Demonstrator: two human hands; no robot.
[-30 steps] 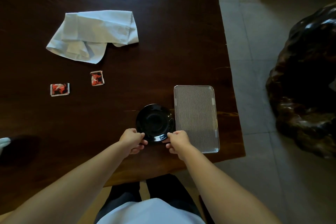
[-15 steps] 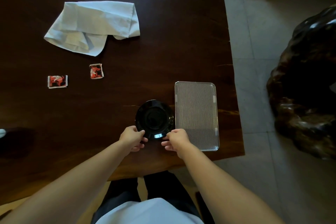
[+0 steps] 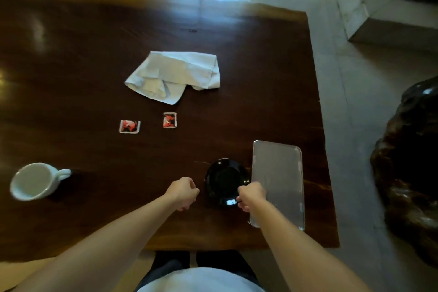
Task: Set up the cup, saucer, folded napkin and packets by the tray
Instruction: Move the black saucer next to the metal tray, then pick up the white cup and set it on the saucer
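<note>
Beside the tray (image 3: 277,173), the saucer (image 3: 225,179) is pinched at its rim by the right hand (image 3: 251,197), likely for alignment; the left hand (image 3: 183,193) is curled, empty

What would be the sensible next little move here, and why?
Probably reach the left hand toward the white cup, far off to the left. The black saucer already sits right beside the tray, bare, with the right hand pinching its near rim; the left hand holds nothing and is the one nearer the cup.
</note>
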